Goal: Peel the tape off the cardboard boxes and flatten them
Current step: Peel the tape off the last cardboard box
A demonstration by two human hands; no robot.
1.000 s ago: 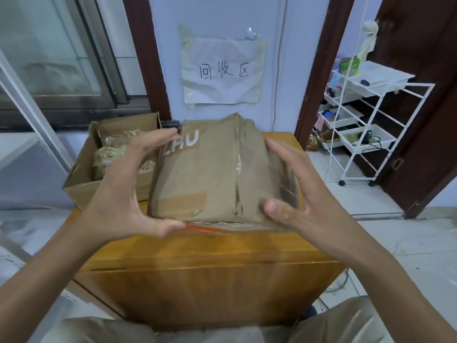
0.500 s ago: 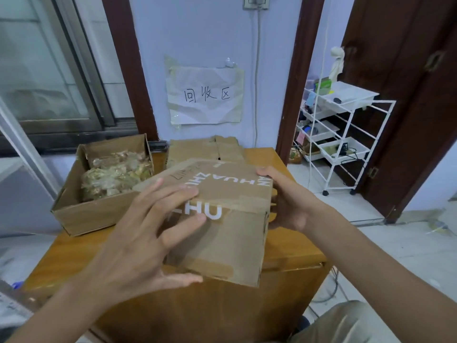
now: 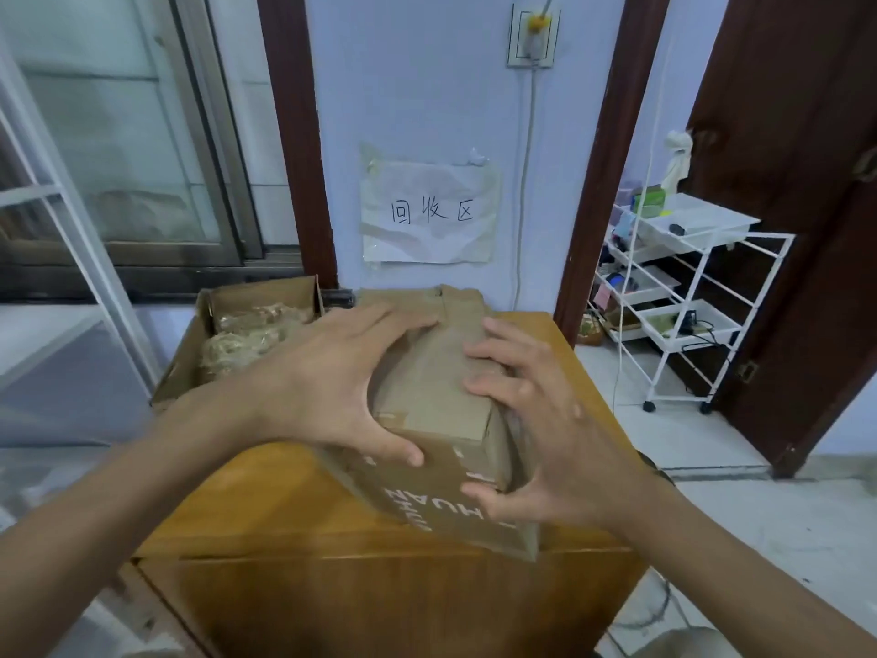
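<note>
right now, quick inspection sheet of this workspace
surface: wooden cabinet top, boxes crowd its far half
job's things: printed cardboard box tilted over the front edge, tape strip on top; flattened cardboard behind it
clutter: open box on the left with crumpled packing filler
grippers: left hand and right hand both grip the printed box
cables: cord hangs from wall socket
surroundings: paper sign, white wire rack, dark door

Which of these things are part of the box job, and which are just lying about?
Job: printed cardboard box, gripped by left hand and right hand; flattened cardboard behind.
Lying about: open box of scraps, wall sign, white trolley.
</note>
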